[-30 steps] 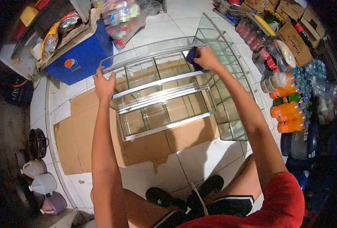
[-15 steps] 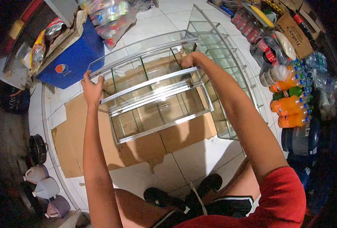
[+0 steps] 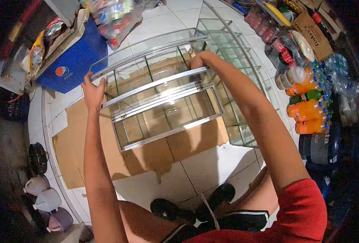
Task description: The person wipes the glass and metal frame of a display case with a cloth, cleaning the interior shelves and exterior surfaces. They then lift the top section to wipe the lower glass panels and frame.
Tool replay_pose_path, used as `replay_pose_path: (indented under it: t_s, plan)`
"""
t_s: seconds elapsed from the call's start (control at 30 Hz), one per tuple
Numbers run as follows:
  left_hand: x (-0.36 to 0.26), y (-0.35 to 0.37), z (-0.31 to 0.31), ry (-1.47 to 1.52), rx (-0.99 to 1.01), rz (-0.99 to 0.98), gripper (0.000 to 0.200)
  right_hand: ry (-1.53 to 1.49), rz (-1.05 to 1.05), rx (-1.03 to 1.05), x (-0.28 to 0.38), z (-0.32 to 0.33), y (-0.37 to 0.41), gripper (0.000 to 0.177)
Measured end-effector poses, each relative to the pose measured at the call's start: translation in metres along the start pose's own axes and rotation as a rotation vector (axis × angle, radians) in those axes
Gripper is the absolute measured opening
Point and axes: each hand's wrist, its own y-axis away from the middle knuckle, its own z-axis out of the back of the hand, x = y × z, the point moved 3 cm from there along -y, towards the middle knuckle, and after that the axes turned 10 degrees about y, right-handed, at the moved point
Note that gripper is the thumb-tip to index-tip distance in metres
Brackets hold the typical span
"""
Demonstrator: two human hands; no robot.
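The left hand is grasping the left end of the glass case, which is resting on cardboard over the tiled floor. The right hand is reaching inside; whether it is holding anything, I cannot tell. Pushing hard there is risking cracked dividers or a knock against the adjacent glass shelving. A blue cooler and orange bottles are flanking everything.

I can read "Today's" on the brown carton. Well to its left, the blue cooler says "pepsi"; just left of it, a bottle's red label carries Coca-Cola script. Below it, the dark cylinder shows "sta" and "KGS"; the orange bottles' labels are too small for me.
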Motion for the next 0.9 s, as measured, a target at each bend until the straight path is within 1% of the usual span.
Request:
replay_pose_path:
  t_s: [0.03, 0.13, 0.17, 0.23, 0.27, 0.3, 0.37, 0.4, 0.43, 0.5, 0.53, 0.57, 0.63, 0.67, 0.7, 0.73, 0.77, 0.8, 0.87, 0.9]
  plan:
    - [0.001, 0.000, -0.001, 0.004, -0.002, 0.006, 0.056, -0.029, 0.066, 0.041, -0.006, -0.002, -0.007, 0.035]
    - [0.000, 0.000, -0.001, -0.012, -0.023, -0.013, 0.055, -0.088, 0.024, 0.074, -0.071, -0.012, -0.091, 0.030]
    - [0.000, 0.000, -0.001, -0.016, -0.022, -0.014, 0.055, -0.080, 0.021, 0.073, -0.075, -0.013, -0.095, 0.030]
    - [0.002, -0.001, -0.001, -0.020, -0.027, -0.012, 0.055, -0.053, 0.196, 0.029, -0.071, -0.011, -0.099, 0.040]
    - [0.004, -0.001, -0.002, -0.011, -0.036, -0.037, 0.055, -0.263, 0.135, 0.090, -0.060, -0.014, -0.078, 0.042]
    - [0.005, -0.002, -0.002, -0.003, -0.045, -0.062, 0.056, -0.256, 0.139, 0.091, -0.047, -0.010, -0.067, 0.042]
    - [0.003, -0.002, -0.001, -0.007, -0.039, -0.035, 0.056, -0.163, -0.021, 0.173, -0.024, -0.004, -0.049, 0.022]
    - [0.003, -0.001, -0.001, -0.009, -0.024, -0.011, 0.057, -0.179, -0.169, 0.222, -0.011, -0.001, -0.020, 0.041]
    - [0.004, -0.002, 0.000, -0.020, -0.024, -0.006, 0.057, -0.177, -0.158, 0.228, 0.002, 0.005, -0.007, 0.041]
    - [0.003, -0.002, 0.000, 0.015, -0.012, -0.024, 0.056, -0.039, -0.372, 0.180, 0.011, 0.012, 0.004, 0.031]
    - [0.001, -0.001, 0.001, -0.013, -0.011, -0.014, 0.057, 0.034, -0.281, -0.278, -0.010, 0.015, -0.009, 0.030]
    - [0.000, -0.001, 0.001, -0.020, -0.012, -0.009, 0.057, 0.037, -0.274, -0.274, -0.004, 0.013, -0.006, 0.030]
    - [-0.001, 0.001, 0.002, 0.006, -0.012, 0.007, 0.058, 0.444, -0.228, -0.372, 0.006, 0.016, -0.005, 0.026]
    - [-0.003, 0.002, 0.003, 0.005, -0.015, 0.010, 0.059, 0.478, -0.058, -0.414, -0.002, 0.010, -0.004, 0.026]
    - [-0.004, 0.003, 0.004, 0.005, -0.014, 0.013, 0.059, 0.479, -0.056, -0.411, -0.001, 0.008, -0.013, 0.026]
    - [-0.005, 0.002, 0.005, 0.009, -0.003, 0.027, 0.059, 0.642, -0.084, -0.456, -0.008, 0.007, -0.033, 0.022]
    - [-0.005, 0.002, 0.004, 0.014, 0.009, 0.040, 0.059, 0.807, -0.114, -0.499, -0.008, 0.008, -0.039, 0.023]
    - [-0.006, 0.001, 0.003, 0.017, 0.008, 0.040, 0.059, 0.809, -0.117, -0.497, -0.015, 0.008, -0.040, 0.023]
    - [-0.005, 0.001, 0.002, -0.029, -0.028, 0.011, 0.058, 0.902, 0.059, -0.564, -0.006, 0.008, -0.027, 0.023]
    - [-0.004, 0.002, 0.001, -0.024, -0.026, 0.013, 0.058, 0.903, 0.055, -0.560, -0.006, 0.008, -0.019, 0.023]
